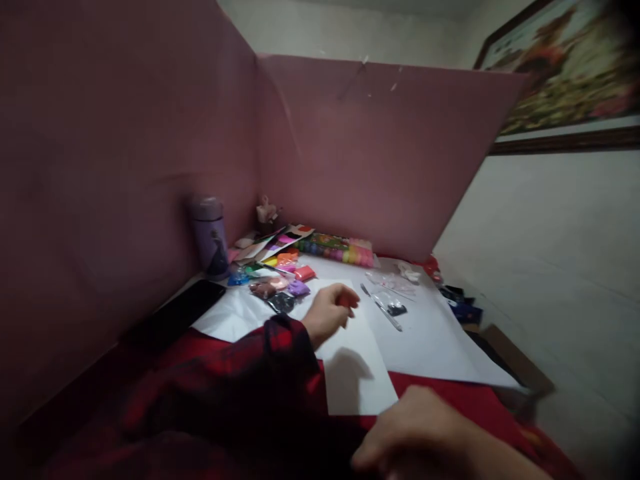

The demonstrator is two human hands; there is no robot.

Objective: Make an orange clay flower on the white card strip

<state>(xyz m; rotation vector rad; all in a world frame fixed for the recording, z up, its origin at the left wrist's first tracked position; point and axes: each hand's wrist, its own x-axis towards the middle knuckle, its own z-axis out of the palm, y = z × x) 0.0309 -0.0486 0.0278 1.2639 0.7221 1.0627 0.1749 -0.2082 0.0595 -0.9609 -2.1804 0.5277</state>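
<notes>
My left hand (pixel 330 312) hovers over a narrow white paper sheet (pixel 357 380), casting a shadow on it. Its fingers are loosely bent with a gap to the thumb, and I make out nothing held. At the lower edge, my right hand (pixel 415 427) is blurred and bent downward, its fingertips mostly hidden. Beyond the left hand lie small clay-like packets in several colours, among them a purple packet (pixel 299 287), a red packet (pixel 305 273) and a black packet (pixel 281 303). To its right rests a slim pale pen-like tool (pixel 383 310) near a clear bag (pixel 395 303).
A large white sheet (pixel 440 347) covers much of the red cloth (pixel 450 388). A purple bottle (pixel 210 240) and a black phone-like slab (pixel 175 310) stand and lie at left. Multicoloured packaging (pixel 335 250) lies at the back. Pink panels (pixel 380 153) enclose the left and far sides.
</notes>
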